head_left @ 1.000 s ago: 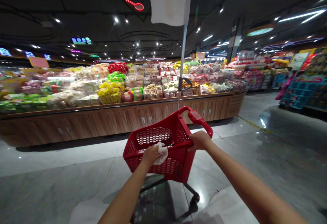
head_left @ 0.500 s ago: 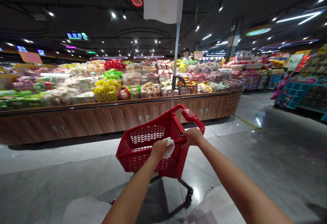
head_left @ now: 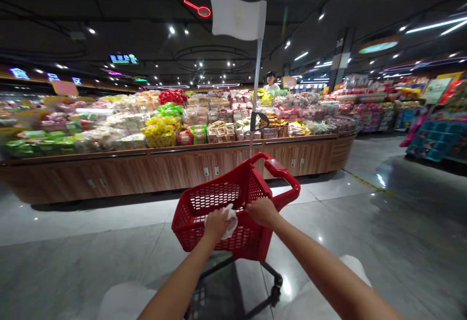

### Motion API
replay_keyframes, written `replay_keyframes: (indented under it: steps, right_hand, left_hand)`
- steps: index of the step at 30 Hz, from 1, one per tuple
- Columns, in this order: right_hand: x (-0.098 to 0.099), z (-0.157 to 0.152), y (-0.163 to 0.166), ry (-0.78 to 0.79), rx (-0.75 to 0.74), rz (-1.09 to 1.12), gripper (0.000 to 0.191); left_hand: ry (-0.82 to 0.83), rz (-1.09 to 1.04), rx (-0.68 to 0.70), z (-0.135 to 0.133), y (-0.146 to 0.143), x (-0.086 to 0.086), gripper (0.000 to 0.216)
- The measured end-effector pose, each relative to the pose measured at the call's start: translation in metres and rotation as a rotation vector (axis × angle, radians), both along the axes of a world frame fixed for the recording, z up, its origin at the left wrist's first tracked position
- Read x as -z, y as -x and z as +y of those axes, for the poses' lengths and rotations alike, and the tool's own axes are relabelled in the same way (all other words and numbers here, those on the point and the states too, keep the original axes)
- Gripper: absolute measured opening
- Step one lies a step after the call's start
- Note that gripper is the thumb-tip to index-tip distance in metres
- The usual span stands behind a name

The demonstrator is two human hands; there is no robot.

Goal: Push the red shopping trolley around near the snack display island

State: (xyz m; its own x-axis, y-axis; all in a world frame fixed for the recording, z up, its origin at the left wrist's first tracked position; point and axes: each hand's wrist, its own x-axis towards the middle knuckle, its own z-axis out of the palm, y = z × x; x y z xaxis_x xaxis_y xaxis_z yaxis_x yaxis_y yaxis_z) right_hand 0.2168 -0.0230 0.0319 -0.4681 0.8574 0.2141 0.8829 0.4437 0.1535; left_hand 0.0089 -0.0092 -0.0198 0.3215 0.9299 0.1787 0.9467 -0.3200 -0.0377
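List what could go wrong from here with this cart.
The red cart has a caster on a shiny floor, so it might roll if pushed. The white cloth in the left hand could snag on the perforated side. The right hand, closed on the rim, might slip.

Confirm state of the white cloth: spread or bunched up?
Bunched up: the white cloth shows as a crumpled wad in the left hand, at the near side of the red shopping cart.

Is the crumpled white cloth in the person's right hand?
No, the white cloth is in the left hand, while the right hand grips the near rim of the red cart.
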Motion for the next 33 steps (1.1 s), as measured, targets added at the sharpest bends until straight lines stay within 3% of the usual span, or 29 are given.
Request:
replay_keyframes:
  steps: [3, 6, 8, 14, 17, 20, 28, 30, 33]
  right_hand:
    - [0.019, 0.002, 0.024, -0.019, 0.096, 0.052, 0.028]
    - [0.027, 0.005, 0.022, -0.068, 0.121, 0.099, 0.032]
    - [0.028, 0.007, 0.011, -0.09, 0.124, 0.104, 0.036]
    - [0.027, 0.015, -0.013, -0.11, 0.251, 0.089, 0.038]
    - [0.027, 0.018, -0.014, -0.11, 0.298, 0.072, 0.039]
    - [0.026, 0.017, -0.013, -0.12, 0.314, 0.079, 0.039]
    - [0.033, 0.012, -0.008, -0.144, 0.274, 0.136, 0.042]
    - [0.034, 0.01, -0.009, -0.141, 0.255, 0.146, 0.041]
    - [0.033, 0.007, -0.009, -0.138, 0.264, 0.137, 0.042]
  left_hand:
    - [0.033, -0.027, 0.052, 0.001, -0.037, -0.007, 0.032]
    - [0.051, -0.032, 0.07, 0.001, -0.04, -0.008, 0.03]
    - [0.032, -0.029, 0.055, -0.002, -0.018, -0.003, 0.029]
    - [-0.065, -0.042, -0.093, -0.023, 0.081, 0.023, 0.039]
    - [-0.076, -0.057, -0.146, -0.032, 0.096, 0.028, 0.045]
    - [-0.073, -0.073, -0.176, -0.032, 0.071, 0.023, 0.044]
    - [-0.013, -0.121, 0.014, -0.008, -0.07, -0.001, 0.032]
    - [-0.016, -0.129, 0.028, -0.008, -0.08, 0.0, 0.029]
    - [-0.037, -0.141, 0.053, -0.012, -0.062, 0.007, 0.031]
